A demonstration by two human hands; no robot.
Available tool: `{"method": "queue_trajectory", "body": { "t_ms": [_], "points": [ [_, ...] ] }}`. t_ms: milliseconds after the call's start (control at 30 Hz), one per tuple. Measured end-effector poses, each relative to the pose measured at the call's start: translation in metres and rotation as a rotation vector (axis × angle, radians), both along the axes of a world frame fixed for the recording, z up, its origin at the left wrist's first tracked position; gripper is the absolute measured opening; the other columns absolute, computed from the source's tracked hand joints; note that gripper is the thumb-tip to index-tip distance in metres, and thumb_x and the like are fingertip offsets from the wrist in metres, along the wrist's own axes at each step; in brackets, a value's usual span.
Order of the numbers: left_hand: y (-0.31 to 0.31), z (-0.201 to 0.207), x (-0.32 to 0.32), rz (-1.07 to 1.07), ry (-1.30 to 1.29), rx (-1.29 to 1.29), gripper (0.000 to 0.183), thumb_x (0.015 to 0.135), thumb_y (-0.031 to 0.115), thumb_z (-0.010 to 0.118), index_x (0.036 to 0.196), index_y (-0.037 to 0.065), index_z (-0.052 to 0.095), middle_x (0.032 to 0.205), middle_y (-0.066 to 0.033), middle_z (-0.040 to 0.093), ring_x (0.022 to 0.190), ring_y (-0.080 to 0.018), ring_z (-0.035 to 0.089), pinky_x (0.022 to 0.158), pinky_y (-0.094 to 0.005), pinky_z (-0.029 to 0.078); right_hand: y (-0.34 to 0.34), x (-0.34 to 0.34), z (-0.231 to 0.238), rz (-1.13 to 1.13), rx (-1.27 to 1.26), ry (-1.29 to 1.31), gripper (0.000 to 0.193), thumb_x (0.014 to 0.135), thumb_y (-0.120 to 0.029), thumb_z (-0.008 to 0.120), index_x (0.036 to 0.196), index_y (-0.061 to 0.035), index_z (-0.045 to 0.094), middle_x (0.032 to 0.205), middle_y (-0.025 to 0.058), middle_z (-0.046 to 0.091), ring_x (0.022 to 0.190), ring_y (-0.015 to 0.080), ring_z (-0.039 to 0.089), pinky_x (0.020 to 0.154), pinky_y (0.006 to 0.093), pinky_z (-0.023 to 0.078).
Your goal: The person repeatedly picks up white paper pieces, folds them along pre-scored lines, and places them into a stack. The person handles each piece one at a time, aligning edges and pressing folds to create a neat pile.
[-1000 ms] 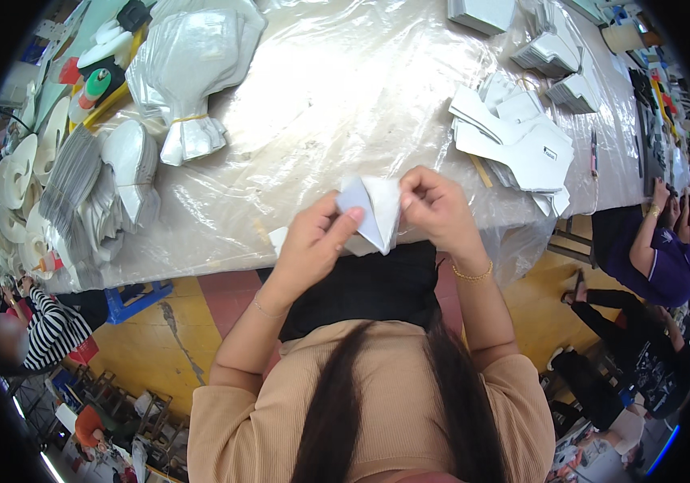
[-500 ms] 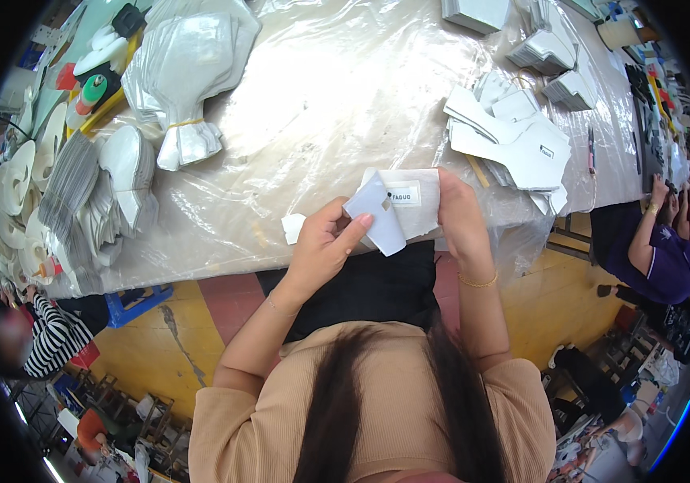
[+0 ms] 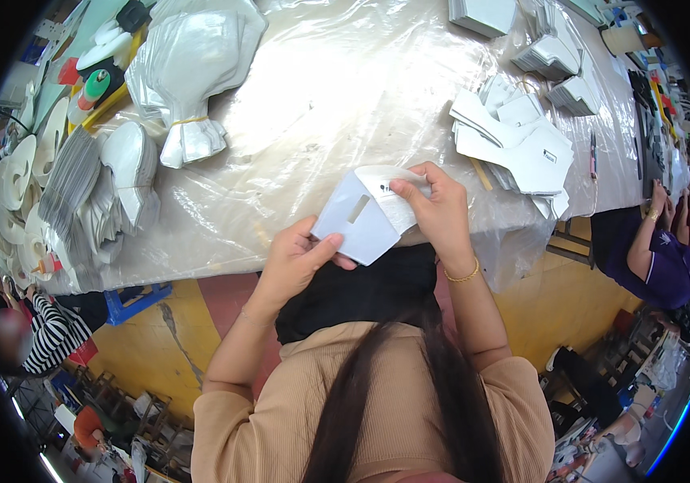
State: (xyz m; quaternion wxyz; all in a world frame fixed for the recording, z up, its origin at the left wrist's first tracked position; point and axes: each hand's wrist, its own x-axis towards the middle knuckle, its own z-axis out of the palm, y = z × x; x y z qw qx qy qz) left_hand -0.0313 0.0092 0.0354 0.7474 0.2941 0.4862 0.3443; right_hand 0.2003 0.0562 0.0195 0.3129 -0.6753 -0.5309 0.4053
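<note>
Near the front edge of the table, a pale bluish-white flat piece (image 3: 341,221) with a narrow rectangular slot is held up in front of me. My left hand (image 3: 295,256) pinches its lower left corner between thumb and fingers. Behind it and to the right is a white cut piece (image 3: 393,205) with a small dark printed mark, partly covered by the slotted piece. My right hand (image 3: 440,211) pinches the white piece's upper right side, thumb on the front. Whether the two pieces are joined is hidden.
The plastic-covered table (image 3: 313,129) carries a banded stack of white pieces (image 3: 200,72) at the far left. Loose white pieces (image 3: 514,149) lie on the right, beside a pen (image 3: 593,157). More bundles (image 3: 79,177) stand at the left edge. Co-workers (image 3: 650,249) sit at both sides.
The slotted piece has flattened and turned, showing more of its face and covering most of the white piece. My left hand moved left and down; my right thumb came onto the white piece's front.
</note>
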Motion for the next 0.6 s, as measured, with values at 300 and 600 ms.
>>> {"method": "queue_trajectory", "body": {
  "t_ms": [300, 600],
  "points": [
    [-0.021, 0.036, -0.067, 0.054, 0.066, 0.010, 0.033, 0.088, 0.015, 0.068, 0.106, -0.012, 0.061, 0.080, -0.0166, 0.070, 0.061, -0.0195, 0.067, 0.061, -0.0279, 0.055, 0.019, 0.012, 0.009, 0.074, 0.122, -0.100, 0.025, 0.086, -0.022, 0.078, 0.094, -0.0007, 0.069, 0.070, 0.0065, 0.067, 0.065, 0.0079, 0.056, 0.061, 0.0255, 0.047],
    [-0.037, 0.128, -0.059, 0.487, 0.138, 0.253, 0.053, 0.077, 0.024, 0.062, 0.088, -0.027, 0.057, 0.046, -0.0162, 0.055, 0.029, -0.0185, 0.051, 0.029, -0.0251, 0.043, 0.025, -0.068, 0.018, 0.313, 0.385, 0.041, 0.034, 0.083, -0.020, 0.080, 0.108, -0.0024, 0.067, 0.091, 0.0105, 0.068, 0.074, 0.0181, 0.062, 0.066, 0.0278, 0.049]
  ]
}}
